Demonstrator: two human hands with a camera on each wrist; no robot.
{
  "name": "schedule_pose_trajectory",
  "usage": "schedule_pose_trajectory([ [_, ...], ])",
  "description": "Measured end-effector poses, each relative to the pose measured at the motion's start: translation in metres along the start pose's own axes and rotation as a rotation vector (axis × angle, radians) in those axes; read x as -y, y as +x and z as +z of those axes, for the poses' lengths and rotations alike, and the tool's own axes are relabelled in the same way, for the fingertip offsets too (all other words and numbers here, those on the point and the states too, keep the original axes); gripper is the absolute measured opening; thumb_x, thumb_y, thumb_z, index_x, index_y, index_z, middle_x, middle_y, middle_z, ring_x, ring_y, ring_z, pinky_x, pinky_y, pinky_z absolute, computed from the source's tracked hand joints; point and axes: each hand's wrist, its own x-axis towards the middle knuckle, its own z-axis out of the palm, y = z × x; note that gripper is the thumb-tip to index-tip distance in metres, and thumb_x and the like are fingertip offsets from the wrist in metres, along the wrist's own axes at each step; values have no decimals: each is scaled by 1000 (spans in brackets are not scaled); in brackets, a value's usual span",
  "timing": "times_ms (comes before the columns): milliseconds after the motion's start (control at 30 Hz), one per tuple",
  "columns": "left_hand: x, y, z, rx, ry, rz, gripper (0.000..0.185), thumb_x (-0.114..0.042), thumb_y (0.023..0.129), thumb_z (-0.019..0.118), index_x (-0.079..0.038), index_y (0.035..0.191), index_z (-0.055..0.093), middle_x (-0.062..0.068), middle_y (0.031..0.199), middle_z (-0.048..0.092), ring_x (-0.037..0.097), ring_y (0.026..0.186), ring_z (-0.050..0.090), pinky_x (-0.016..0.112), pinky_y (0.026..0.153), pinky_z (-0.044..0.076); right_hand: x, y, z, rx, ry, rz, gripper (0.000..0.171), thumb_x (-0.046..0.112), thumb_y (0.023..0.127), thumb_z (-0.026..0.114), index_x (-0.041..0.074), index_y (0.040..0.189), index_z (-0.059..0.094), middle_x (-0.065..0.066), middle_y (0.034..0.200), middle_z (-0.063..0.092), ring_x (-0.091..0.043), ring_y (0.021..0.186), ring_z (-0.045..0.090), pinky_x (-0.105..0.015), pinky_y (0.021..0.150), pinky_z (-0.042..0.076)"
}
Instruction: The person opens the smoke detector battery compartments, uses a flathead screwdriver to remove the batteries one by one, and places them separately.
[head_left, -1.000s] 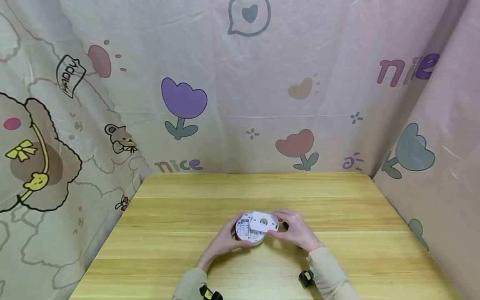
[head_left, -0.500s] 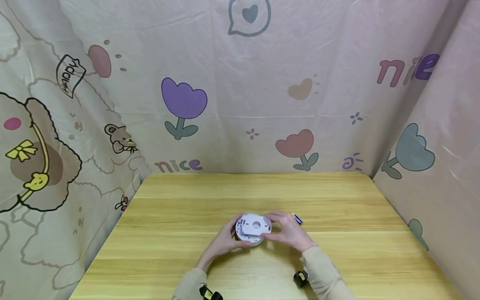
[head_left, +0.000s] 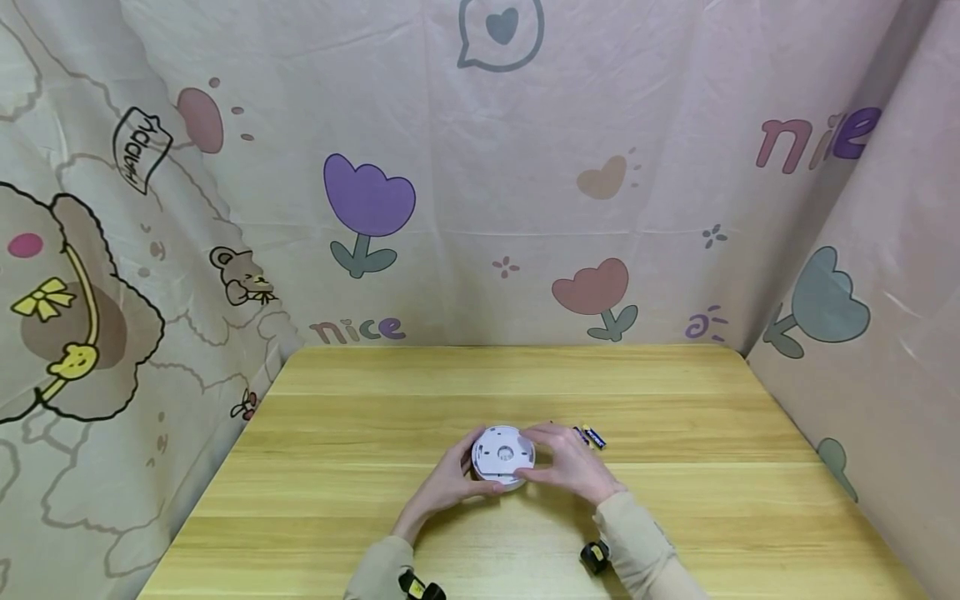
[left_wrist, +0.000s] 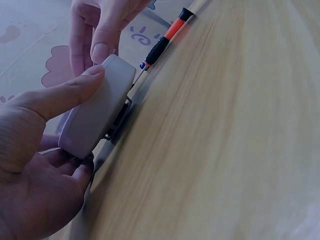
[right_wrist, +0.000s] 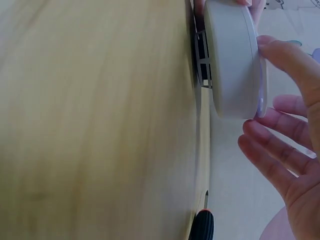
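Observation:
A round white device (head_left: 502,456) lies on the wooden table (head_left: 375,433), raised a little on its black underside. My left hand (head_left: 459,478) grips its left rim, thumb along the side (left_wrist: 60,97) and fingers underneath. A flat white cover plate with a centre hole sits on top of the device. My right hand (head_left: 557,463) pinches the device's right edge at the plate, and its fingers (right_wrist: 280,150) spread beside it. In the right wrist view the device (right_wrist: 230,55) shows edge-on.
A small screwdriver (head_left: 592,436) with a black and orange handle (left_wrist: 169,33) lies on the table just behind my right hand. Patterned pink cloth walls (head_left: 480,208) close in the back and both sides.
My right hand slid the cover plate left from a tilted, offset position until it sits centred on the device. As the hand shifted, the screwdriver behind it came into view. The left hand stayed put.

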Motion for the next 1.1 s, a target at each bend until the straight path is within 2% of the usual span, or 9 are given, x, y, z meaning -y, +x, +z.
schedule_pose_trajectory([
  [200, 1, 0, 0, 7, -2, -3, 105, -12, 79, 85, 9, 156, 17, 32, 163, 19, 47, 152, 21, 53, 125, 20, -1, 2, 3, 29, -5, -8, 62, 32, 76, 87, 3, 127, 67, -12, 123, 73, -24, 108, 72, -38, 94, 61],
  [467, 1, 0, 1, 5, -13, -10, 105, -14, 80, 85, 7, 157, 17, 30, 164, 18, 46, 153, 19, 53, 125, 18, -1, 2, 3, 64, 37, 55, 61, 31, 80, 84, 5, 131, 65, -9, 127, 72, -22, 114, 70, -39, 99, 59],
  [600, 1, -1, 2, -14, -17, -15, 96, -17, 86, 81, 4, 158, 21, 29, 165, 20, 45, 153, 20, 54, 126, 19, 0, 0, 2, 73, 88, 85, 60, 28, 81, 84, 4, 132, 64, -11, 129, 71, -25, 117, 69, -41, 101, 58],
  [733, 0, -1, 3, -46, -7, -11, 78, -19, 92, 74, -1, 155, 32, 25, 163, 28, 42, 153, 25, 52, 126, 21, 0, -1, 2, 86, 141, 108, 60, 26, 82, 83, 4, 134, 62, -12, 132, 69, -26, 120, 68, -43, 103, 57],
  [900, 0, 0, 5, -69, 9, -2, 67, -17, 91, 74, -3, 149, 44, 23, 159, 38, 41, 150, 32, 52, 126, 25, 0, -2, 3, 119, 234, 180, 64, 25, 83, 82, 4, 138, 58, -15, 135, 66, -26, 115, 69, -42, 99, 59],
  [1100, -3, 0, 6, -88, 29, -1, 65, -17, 90, 76, -3, 146, 48, 22, 156, 43, 41, 147, 38, 52, 125, 28, -1, -4, 8, 143, 351, 275, 69, 26, 83, 82, 4, 142, 53, -16, 133, 65, -25, 105, 70, -32, 89, 62],
])
